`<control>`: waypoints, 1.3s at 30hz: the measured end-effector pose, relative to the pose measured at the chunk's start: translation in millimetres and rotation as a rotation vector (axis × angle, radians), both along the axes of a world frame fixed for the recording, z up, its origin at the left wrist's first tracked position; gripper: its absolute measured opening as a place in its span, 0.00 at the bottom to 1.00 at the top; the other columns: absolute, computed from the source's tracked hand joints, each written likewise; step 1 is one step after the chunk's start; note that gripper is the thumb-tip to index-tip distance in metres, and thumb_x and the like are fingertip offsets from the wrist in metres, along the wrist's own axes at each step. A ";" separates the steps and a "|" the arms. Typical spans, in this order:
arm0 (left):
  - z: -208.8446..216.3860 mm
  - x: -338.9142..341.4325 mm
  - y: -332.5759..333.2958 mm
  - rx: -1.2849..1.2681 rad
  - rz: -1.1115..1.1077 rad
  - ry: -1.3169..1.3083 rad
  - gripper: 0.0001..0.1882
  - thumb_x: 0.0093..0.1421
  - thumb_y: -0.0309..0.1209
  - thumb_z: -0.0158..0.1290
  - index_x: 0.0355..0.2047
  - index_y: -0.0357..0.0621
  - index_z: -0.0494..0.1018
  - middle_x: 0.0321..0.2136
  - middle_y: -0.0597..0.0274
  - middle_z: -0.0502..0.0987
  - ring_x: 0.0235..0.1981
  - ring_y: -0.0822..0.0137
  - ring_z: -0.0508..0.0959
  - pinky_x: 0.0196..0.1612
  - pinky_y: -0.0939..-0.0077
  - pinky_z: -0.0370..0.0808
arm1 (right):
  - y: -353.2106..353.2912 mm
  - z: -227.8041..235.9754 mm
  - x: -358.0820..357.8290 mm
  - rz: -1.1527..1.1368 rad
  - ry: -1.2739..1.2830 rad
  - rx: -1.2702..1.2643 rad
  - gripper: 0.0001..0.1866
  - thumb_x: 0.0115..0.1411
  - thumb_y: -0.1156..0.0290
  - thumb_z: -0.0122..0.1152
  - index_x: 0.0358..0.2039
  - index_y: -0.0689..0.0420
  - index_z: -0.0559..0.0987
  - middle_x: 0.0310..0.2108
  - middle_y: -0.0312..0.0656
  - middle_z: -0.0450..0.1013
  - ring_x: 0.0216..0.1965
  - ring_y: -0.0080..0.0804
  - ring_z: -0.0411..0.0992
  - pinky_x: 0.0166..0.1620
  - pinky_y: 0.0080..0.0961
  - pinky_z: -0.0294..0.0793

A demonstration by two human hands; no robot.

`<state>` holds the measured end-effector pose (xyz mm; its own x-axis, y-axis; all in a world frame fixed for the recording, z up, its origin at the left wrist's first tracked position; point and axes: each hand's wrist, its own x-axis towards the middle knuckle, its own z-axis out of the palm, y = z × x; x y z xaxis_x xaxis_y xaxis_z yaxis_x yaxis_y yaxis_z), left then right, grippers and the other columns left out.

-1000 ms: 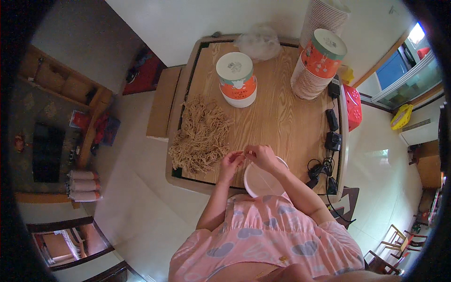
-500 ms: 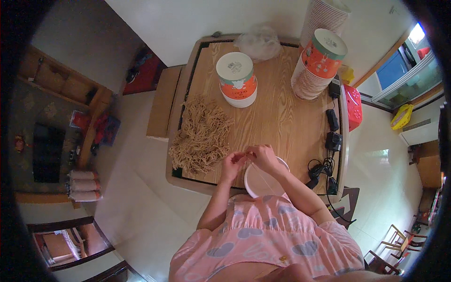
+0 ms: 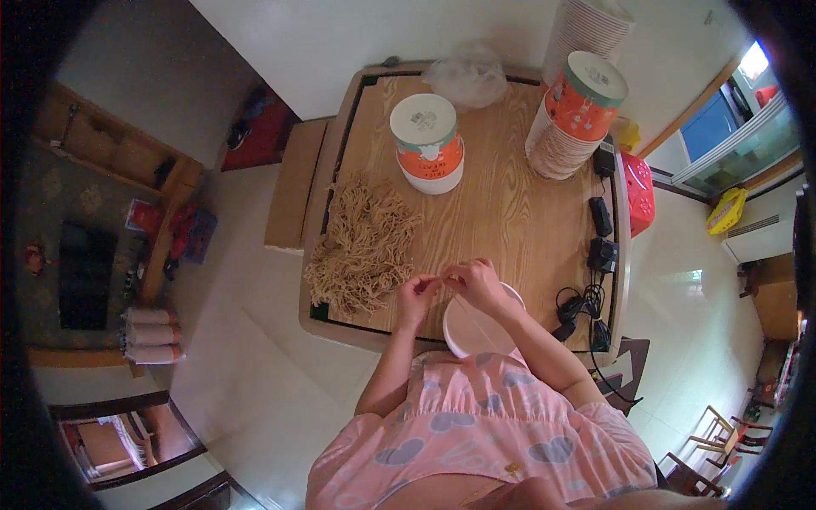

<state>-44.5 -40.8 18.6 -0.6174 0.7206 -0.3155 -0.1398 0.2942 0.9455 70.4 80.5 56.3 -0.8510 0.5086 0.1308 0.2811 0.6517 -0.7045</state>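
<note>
My left hand (image 3: 416, 299) and my right hand (image 3: 475, 283) meet fingertip to fingertip above the near edge of the table, both in a pinch. What lies between the fingers is too small to make out. Under my right hand and wrist stands a white round paper bucket (image 3: 460, 331), its mouth upward, close against my body. A thin pale line crosses inside it. Just left of my left hand lies a heap of tan twisted cords (image 3: 361, 242). Beyond the hands, upside-down orange, green and white paper buckets (image 3: 429, 161) sit stacked.
Taller stacks of paper buckets (image 3: 585, 106) stand at the far right. A clear plastic bag (image 3: 467, 78) lies at the back. Black adapters (image 3: 603, 255) and cables (image 3: 582, 308) line the right edge. A cardboard box (image 3: 296, 187) and a red plastic item (image 3: 637, 195) flank the table (image 3: 501, 212).
Both hands stay in nearly the same place, with only a slight shift of the fingers. The cords and buckets have not moved.
</note>
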 end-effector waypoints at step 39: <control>41.3 18.8 -5.2 0.194 -0.087 -0.210 0.05 0.53 0.22 0.50 0.31 0.39 0.68 0.23 0.65 0.75 0.27 0.76 0.75 0.31 0.84 0.70 | -6.5 24.4 24.4 -0.050 0.072 -0.495 0.06 0.50 0.73 0.58 0.30 0.58 0.76 0.22 0.38 0.71 0.20 0.22 0.65 0.25 0.20 0.66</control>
<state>-25.7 -46.0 59.8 -0.4860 0.8275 -0.2811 -0.3207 0.1304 0.9382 94.7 73.9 80.8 -0.8215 0.5648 -0.0788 0.2428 0.2214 -0.9445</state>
